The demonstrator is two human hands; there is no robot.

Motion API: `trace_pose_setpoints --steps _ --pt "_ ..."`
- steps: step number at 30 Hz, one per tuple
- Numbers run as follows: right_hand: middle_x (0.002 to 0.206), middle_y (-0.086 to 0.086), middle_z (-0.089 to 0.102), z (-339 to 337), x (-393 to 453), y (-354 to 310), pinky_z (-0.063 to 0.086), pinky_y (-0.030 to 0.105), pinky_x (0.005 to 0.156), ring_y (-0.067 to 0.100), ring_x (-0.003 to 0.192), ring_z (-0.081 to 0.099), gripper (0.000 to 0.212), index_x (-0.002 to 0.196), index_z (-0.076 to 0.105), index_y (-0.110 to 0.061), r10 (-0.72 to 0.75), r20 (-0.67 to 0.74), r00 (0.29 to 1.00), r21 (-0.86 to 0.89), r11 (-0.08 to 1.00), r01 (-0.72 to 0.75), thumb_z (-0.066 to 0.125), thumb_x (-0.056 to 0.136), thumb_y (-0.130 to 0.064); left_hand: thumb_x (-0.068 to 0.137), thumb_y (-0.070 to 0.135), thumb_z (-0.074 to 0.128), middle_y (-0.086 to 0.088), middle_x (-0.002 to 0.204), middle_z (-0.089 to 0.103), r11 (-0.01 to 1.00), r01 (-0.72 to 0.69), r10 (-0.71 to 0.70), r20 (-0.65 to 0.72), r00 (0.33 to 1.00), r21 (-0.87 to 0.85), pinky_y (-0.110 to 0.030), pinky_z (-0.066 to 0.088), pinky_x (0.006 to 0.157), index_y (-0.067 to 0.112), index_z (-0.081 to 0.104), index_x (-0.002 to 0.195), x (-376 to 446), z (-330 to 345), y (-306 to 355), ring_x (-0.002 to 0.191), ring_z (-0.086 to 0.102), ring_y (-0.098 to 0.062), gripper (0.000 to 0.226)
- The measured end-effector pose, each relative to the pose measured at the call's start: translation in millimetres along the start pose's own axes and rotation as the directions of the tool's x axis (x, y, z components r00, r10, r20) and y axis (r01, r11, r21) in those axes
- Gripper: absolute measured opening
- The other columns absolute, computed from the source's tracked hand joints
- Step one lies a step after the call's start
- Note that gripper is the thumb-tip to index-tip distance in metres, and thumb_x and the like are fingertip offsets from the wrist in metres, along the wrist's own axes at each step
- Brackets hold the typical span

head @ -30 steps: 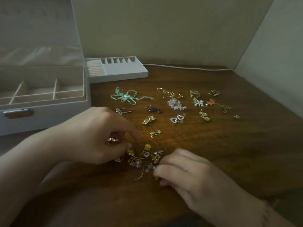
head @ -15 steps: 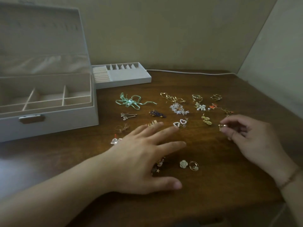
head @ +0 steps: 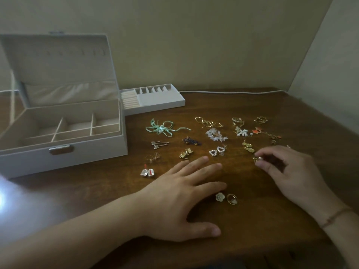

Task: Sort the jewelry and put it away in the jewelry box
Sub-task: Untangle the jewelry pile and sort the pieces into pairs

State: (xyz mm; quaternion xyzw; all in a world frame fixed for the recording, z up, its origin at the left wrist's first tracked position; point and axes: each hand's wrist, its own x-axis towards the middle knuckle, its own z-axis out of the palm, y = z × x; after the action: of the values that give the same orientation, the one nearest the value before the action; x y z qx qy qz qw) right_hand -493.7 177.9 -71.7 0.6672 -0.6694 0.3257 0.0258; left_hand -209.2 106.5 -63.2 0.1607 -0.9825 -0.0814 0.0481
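The left hand [head: 182, 195] lies flat with fingers spread on the table [head: 252, 220], while the right hand [head: 287, 171] pinches a small gold earring [head: 257, 158] right of the open jewelry box [head: 64, 152]

Since a second ago, your left hand [head: 180, 199] has left the pile at lower centre and now lies flat, fingers spread. Your right hand [head: 287, 171] has moved up to right of centre, pinching a small gold piece [head: 257, 159]. A flower stud [head: 220, 196] and ring [head: 232, 199] are now uncovered.
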Motion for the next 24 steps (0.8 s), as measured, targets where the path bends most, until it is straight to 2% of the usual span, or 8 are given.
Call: trace_pose_setpoints --steps 2,4,7,9,13,16,21,24 --pt "0.093 -0.016 0.061 -0.5 -0.9 -0.1 0.034 0.009 0.074 -0.012 0.091 0.051 0.024 0.102 0.070 -0.025 -0.008 -0.004 1.000 0.001 1.000 0.008 0.073 0.081 -0.015 0.091 0.081 0.033 0.013 0.168 0.005 0.996 0.003 0.002 -0.046 0.999 0.090 -0.041 0.005 0.123 0.043 0.025 0.154 -3.4 -5.4 -0.3 0.156 -0.006 -0.012 0.074" --pt "0.093 -0.016 0.061 -0.6 -1.4 -0.2 0.036 0.010 0.073 -0.010 0.091 0.053 0.024 0.102 0.069 -0.025 -0.017 0.003 1.000 0.017 1.000 0.017 0.072 0.081 -0.015 0.093 0.075 0.036 0.010 0.159 0.035 0.991 0.083 -0.064 -0.175 0.982 0.102 -0.040 0.033 0.119 0.038 0.043 0.146 -7.8 -13.4 -3.7 0.149 0.029 -0.015 0.065" --pt "0.095 -0.012 0.065 -0.5 -0.9 -1.6 0.039 0.010 0.073 -0.005 0.090 0.058 0.023 0.102 0.069 -0.026 -0.032 0.028 0.999 0.043 0.999 0.031 0.073 0.081 -0.016 0.094 0.060 0.049 0.010 0.125 0.060 0.982 0.190 -0.173 -0.345 0.923 0.016 -0.038 0.058 0.087 0.028 0.064 0.124 -15.3 -19.9 -10.5 0.115 0.057 -0.012 0.046" --pt "0.095 -0.016 0.065 -0.8 2.6 -5.9 0.042 0.006 0.070 -0.005 0.091 0.059 0.023 0.102 0.069 -0.029 -0.049 0.071 0.996 0.067 0.997 0.044 0.072 0.081 -0.018 0.094 0.054 0.054 0.011 0.119 0.061 0.983 0.178 -0.157 -0.323 0.933 0.036 -0.037 0.058 0.082 0.029 0.067 0.120 -20.8 -15.6 -11.0 0.108 0.058 -0.011 0.038" --pt "0.093 -0.028 0.057 6.9 20.2 -23.8 0.041 0.003 0.073 -0.012 0.095 0.054 0.019 0.103 0.068 -0.032 -0.130 0.219 0.967 0.059 0.991 0.120 0.069 0.085 -0.026 0.094 0.061 0.051 0.017 0.129 0.056 0.982 0.176 -0.188 -0.264 0.946 -0.069 -0.033 0.054 0.094 0.033 0.060 0.128 -29.8 -3.0 -5.0 0.120 0.052 -0.004 0.045" --pt "0.093 -0.020 0.059 20.4 37.1 -38.5 0.039 0.007 0.069 -0.010 0.083 0.052 0.018 0.106 0.069 -0.024 -0.170 0.232 0.958 0.031 0.985 0.167 0.067 0.088 -0.025 0.094 0.063 0.050 0.018 0.135 0.054 0.983 0.169 -0.183 -0.260 0.948 -0.075 -0.028 0.048 0.103 0.033 0.058 0.133 -31.1 1.6 0.4 0.128 0.047 -0.001 0.050" --pt "0.101 -0.012 0.063 31.8 37.5 -45.1 0.042 0.011 0.076 -0.003 0.087 0.054 0.022 0.111 0.070 -0.024 -0.189 0.279 0.942 0.041 0.982 0.185 0.067 0.089 -0.023 0.097 0.057 0.052 0.011 0.140 0.056 0.997 0.074 -0.068 -0.231 0.971 0.018 -0.021 0.037 0.111 0.027 0.058 0.136 -30.9 2.0 4.1 0.132 0.048 -0.007 0.050" --pt "0.093 -0.016 0.058 27.1 33.0 -45.5 0.044 0.014 0.065 0.001 0.074 0.054 0.034 0.122 0.064 -0.029 -0.185 0.299 0.936 0.052 0.983 0.177 0.065 0.088 -0.027 0.099 0.056 0.050 0.015 0.149 0.047 0.999 0.025 -0.032 -0.176 0.984 -0.044 -0.022 0.036 0.114 0.031 0.051 0.143 -28.7 1.5 -0.5 0.139 0.039 -0.002 0.051"
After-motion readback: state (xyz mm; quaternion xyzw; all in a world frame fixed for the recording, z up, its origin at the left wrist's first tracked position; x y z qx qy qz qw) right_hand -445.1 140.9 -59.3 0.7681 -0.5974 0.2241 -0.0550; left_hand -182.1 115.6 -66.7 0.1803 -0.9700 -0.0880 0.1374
